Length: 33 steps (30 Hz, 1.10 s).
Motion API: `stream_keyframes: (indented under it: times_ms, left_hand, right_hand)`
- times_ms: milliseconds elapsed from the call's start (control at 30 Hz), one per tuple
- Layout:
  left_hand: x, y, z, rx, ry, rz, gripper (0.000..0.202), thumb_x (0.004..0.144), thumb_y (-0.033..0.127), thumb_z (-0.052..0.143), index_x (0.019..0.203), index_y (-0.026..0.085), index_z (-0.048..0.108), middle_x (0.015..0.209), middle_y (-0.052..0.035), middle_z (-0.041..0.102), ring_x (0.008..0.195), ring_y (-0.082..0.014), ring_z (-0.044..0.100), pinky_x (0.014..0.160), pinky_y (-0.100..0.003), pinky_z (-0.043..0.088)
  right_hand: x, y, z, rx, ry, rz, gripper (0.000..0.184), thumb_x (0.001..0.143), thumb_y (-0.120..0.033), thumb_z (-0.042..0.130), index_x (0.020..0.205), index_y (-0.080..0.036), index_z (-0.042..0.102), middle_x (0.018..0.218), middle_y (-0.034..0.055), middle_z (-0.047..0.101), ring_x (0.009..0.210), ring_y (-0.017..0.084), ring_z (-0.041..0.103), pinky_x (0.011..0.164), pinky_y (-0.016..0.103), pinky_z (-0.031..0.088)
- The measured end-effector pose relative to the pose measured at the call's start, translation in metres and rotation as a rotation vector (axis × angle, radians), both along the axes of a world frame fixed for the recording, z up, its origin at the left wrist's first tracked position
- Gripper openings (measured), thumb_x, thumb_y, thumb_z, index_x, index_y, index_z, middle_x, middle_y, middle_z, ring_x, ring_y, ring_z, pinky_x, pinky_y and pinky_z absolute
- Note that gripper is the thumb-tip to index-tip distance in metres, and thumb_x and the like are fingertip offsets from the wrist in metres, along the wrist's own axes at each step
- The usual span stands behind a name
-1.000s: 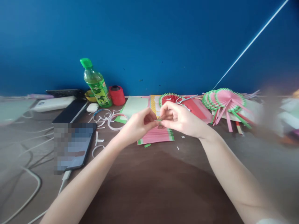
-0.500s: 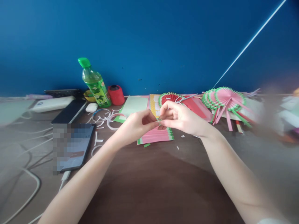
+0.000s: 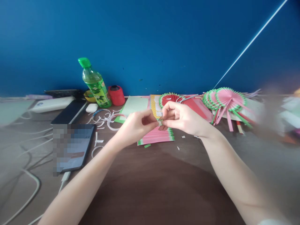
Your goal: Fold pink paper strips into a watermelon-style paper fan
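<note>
Though tiny, scrap (image 3: pixel 160 123) between hands (image 3: pixel 137 125) (image 3: pixel 182 119)

1. I can read no word, brand or number anywhere before me.
2. On the bottle (image 3: pixel 90 76), the green label (image 3: pixel 100 91) shows leaves and pale flowers; any lettering there is too small for me to make out.
3. On the white device (image 3: pixel 55 104) to my left, I see a small bluish mark (image 3: pixel 40 103) near one end, but cannot tell what it says.
4. On the phone (image 3: pixel 78 151), partly pixelated, I find tiny dark marks (image 3: pixel 87 136) that are illegible.
</note>
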<state>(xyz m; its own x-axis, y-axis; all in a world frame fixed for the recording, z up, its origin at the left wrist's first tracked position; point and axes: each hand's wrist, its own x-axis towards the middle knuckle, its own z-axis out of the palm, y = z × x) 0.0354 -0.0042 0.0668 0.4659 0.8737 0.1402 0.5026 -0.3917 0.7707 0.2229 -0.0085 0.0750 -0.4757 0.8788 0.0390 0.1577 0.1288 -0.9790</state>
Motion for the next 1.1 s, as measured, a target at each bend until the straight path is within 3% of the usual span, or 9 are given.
stream_keyframes:
  times_ms: [667,1100]
  left_hand:
    - [0.0019,-0.0022,0.0048,-0.023,0.019,-0.02,0.014,0.076,0.028,0.054,0.069,0.017,0.053,0.064,0.0025,0.058,0.059,-0.0095,0.049,0.054,-0.022,0.036]
    - [-0.0024,-0.0002,0.003,-0.041,-0.021,-0.057,0.012,0.076,0.027,0.054,0.07,0.017,0.054,0.068,0.0012,0.062,0.062,-0.0106,0.053,0.055,-0.022,0.038]
  right_hand:
    - [-0.0017,-0.0018,0.0009,0.015,-0.026,0.034,0.017,0.077,-0.009,0.057,0.079,-0.019,0.043,0.073,-0.001,0.062,0.07,0.014,0.067,0.066,0.028,0.053]
    - [-0.0006,-0.0011,0.0035,-0.067,0.026,0.059,0.022,0.076,-0.023,0.066,0.077,-0.018,0.045,0.072,0.0005,0.065,0.069,0.016,0.068,0.069,0.032,0.055]
